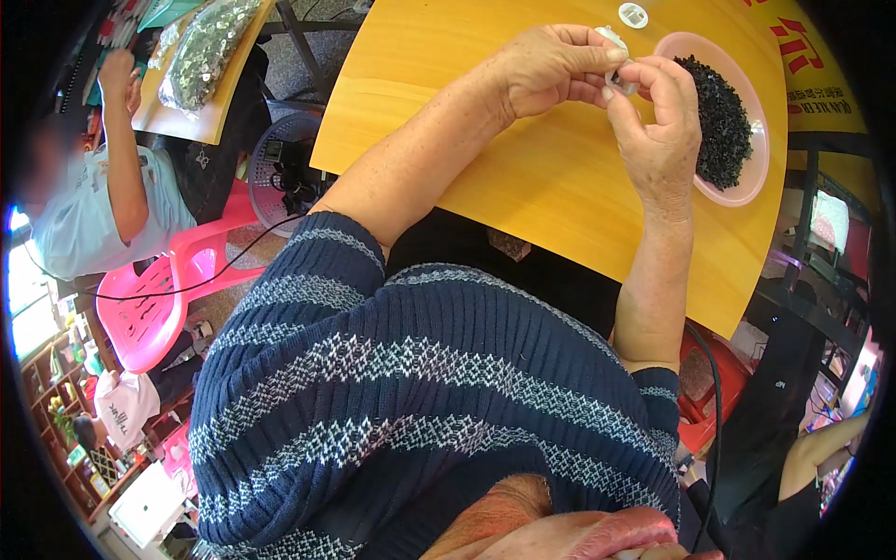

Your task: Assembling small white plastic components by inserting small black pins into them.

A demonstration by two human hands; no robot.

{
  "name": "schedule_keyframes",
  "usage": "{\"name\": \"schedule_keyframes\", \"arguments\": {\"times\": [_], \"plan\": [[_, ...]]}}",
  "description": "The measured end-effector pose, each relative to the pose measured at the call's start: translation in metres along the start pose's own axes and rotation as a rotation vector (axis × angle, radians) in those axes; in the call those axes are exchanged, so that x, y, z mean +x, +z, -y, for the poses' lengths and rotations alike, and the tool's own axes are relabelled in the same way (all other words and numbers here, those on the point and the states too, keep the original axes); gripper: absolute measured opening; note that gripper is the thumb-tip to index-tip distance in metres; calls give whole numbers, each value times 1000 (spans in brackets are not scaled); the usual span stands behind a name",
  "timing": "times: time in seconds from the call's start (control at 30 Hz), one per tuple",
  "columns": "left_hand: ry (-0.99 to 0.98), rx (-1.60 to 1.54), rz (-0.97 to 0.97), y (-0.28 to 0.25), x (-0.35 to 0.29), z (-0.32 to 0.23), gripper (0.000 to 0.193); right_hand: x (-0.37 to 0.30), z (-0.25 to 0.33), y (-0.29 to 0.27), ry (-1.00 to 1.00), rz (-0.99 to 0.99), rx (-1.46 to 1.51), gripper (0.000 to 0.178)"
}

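Both of my hands meet above the yellow table [439, 84], near its far side. In the fingers of my left hand [551, 70] is a small white round part [611, 37], pinched between thumb and fingertips. The thumb and forefinger of my right hand [658, 121] are closed together at the part's near side. A small pale piece with a dark spot [620, 84] shows between the fingertips; its kind is too small to tell. A white disc with a patterned middle [633, 15] lies on the table just beyond my hands.
Right of my right hand stands a pink oval basin [761, 159] holding many small black pieces [717, 121]. At the left, a co-worker [121, 187] sits at another table with a bag of small parts [210, 56]. Near it are a pink chair [140, 317] and a grey basket [266, 173].
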State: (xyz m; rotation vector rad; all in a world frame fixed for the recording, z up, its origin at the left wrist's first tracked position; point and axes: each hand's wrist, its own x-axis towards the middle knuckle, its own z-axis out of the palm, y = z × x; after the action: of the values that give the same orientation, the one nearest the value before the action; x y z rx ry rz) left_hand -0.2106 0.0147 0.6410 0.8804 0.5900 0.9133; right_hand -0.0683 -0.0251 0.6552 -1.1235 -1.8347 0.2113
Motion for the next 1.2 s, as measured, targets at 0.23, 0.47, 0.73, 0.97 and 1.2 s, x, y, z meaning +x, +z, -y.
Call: {"name": "schedule_keyframes", "arguments": {"times": [0.23,0.47,0.73,0.97,1.2], "plan": [[39,-47,-44,4,1,0,16,-1,5,0,43,-19,24,16],[39,-27,-61,6,1,2,15,0,3,-2,39,3,8,13],[35,-16,-50,5,0,5,15,0,2,-4,93,98,39,11],[-67,16,11,2,-1,-1,19,-1,2,-6,260,66,195,15],[-83,57,24,2,-1,-2,21,-1,2,-4,110,-6,45,14]]}}
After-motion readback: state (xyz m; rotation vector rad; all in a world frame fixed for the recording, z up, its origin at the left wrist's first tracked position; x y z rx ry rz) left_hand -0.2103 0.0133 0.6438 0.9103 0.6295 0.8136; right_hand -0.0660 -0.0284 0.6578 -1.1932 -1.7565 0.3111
